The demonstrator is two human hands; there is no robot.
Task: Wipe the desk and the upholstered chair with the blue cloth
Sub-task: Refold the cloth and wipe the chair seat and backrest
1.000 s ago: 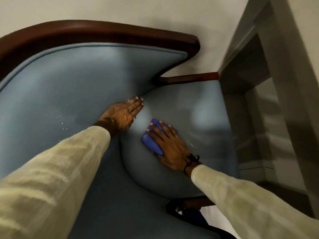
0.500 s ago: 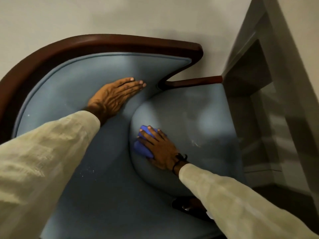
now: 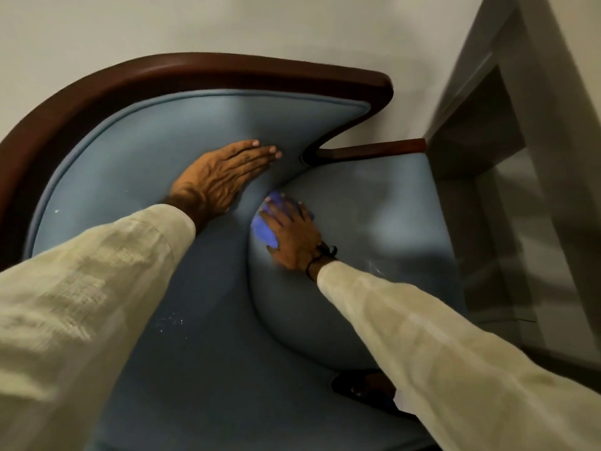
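The cloth lies under the right hand, which presses it with spread fingers onto the chair's seat cushion, at the cushion's far left edge, right by the crease where the seat meets the padded back. The cloth shows as a blue wad poking out to the left and far side of the fingers, its longer run going near to far along that edge. The left hand lies flat and released on the back padding, just across the crease from the cloth and holding nothing, so it looks to be steadying the chair. The right hand is the one on the cloth, and most of the cushion spreads to the right and nearer. The next stroke probably runs that way or along the crease. The table is not clearly in view.
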